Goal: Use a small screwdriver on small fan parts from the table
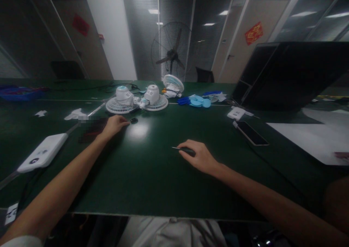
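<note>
A small screwdriver with a black handle lies in my right hand, its thin metal tip pointing left just above the green table. My left hand rests farther forward on the left, fingers pinched together beside a small black object. Whether those fingertips hold anything is too small to make out. Under and behind the left hand is a dark reddish flat item, partly blurred. Beyond the hands stand white fans with blue parts, one and another face down.
A third small fan and blue gloves sit farther back. On the left are a white power bank and a blue tray. At right are a phone, a white device, paper and a large black monitor.
</note>
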{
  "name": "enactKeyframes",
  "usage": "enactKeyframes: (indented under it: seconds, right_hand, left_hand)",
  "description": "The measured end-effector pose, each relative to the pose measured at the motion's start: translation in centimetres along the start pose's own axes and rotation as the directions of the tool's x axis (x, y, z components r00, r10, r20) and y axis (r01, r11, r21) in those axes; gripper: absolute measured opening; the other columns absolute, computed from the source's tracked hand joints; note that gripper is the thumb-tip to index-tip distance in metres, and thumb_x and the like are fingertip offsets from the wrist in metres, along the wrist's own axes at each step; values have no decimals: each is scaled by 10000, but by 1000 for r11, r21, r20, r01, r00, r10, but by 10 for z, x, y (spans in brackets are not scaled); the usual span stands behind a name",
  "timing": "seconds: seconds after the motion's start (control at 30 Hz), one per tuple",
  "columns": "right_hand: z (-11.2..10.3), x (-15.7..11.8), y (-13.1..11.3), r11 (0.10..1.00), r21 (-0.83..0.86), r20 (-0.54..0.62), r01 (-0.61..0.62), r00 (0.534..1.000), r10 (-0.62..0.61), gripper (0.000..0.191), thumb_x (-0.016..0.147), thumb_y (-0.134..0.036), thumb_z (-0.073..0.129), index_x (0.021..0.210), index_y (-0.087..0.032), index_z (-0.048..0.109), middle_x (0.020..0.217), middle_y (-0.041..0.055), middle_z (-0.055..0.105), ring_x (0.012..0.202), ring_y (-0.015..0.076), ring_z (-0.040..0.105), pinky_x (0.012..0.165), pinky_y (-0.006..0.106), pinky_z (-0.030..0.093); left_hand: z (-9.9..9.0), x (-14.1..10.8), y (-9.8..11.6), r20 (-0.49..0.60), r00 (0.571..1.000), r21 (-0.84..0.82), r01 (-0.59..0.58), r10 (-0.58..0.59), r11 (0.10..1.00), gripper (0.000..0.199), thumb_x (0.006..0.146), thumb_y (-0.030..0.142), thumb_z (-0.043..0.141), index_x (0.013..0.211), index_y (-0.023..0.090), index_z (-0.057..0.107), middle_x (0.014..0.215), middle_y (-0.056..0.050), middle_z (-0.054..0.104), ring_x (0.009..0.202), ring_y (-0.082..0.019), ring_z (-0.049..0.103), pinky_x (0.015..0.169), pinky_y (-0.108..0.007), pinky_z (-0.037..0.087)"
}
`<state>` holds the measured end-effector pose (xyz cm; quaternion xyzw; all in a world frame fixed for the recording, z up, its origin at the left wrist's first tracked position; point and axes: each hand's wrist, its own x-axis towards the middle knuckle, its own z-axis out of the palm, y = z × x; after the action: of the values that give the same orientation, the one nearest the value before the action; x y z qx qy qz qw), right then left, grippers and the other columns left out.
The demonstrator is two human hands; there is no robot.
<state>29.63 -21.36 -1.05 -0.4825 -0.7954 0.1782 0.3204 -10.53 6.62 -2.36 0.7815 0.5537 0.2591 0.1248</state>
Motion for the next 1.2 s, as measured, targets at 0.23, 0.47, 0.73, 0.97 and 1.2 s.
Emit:
enactKeyframes:
  seconds: [0.23, 0.47, 0.73, 0.97, 1.2]
  right_hand:
    - [0, 0, 2, 1000, -7, 0, 10, 1000, -10, 199, 1051, -284, 616, 1223, -225, 697, 1106, 58, 731, 972, 208, 703, 864, 362, 583]
    - [1, 1, 2, 999, -33, -11, 12, 1000, -13, 185, 1038, -275, 635, 1200, -222, 708, 1073, 49, 730, 940, 201, 705, 852, 352, 570]
    - [1, 1, 2, 1000, -14, -5, 18, 1000, -18, 191, 1043, -262, 633, 1218, -226, 701, 1100, 53, 727, 947, 195, 700, 839, 344, 569]
    - [1, 1, 0, 1000, -10, 6, 10, 1000, -10, 189, 1048, -268, 624, 1218, -225, 696, 1092, 54, 722, 950, 198, 698, 844, 352, 580]
    - [1, 1, 2, 1000, -10, 1, 11, 1000, -11, 199, 1047, -270, 626, 1229, -229, 696, 1109, 51, 720, 960, 198, 701, 849, 350, 582]
  left_hand:
    - [0, -4, 5, -8, 1000, 5, 5, -5, 1000, 340, 757, 532, 771, 814, 199, 797, 853, -97, 785, 784, -278, 707, 687, -323, 505]
    - [12, -10, 28, -129, 992, -33, -4, 0, 999, 411, 903, 531, 640, 1055, 175, 778, 981, -92, 795, 886, -254, 715, 777, -302, 503]
    - [20, -13, 38, -180, 984, -28, -14, 9, 999, 320, 903, 463, 676, 1028, 187, 780, 968, -90, 783, 888, -260, 714, 778, -311, 503]
    - [20, -14, 37, -186, 983, -39, -6, -1, 999, 337, 895, 469, 676, 1031, 177, 777, 962, -102, 786, 879, -269, 721, 786, -329, 517]
    - [21, -12, 38, -162, 987, -65, -14, 4, 998, 378, 894, 515, 647, 1024, 181, 768, 980, -100, 794, 917, -267, 730, 788, -310, 529]
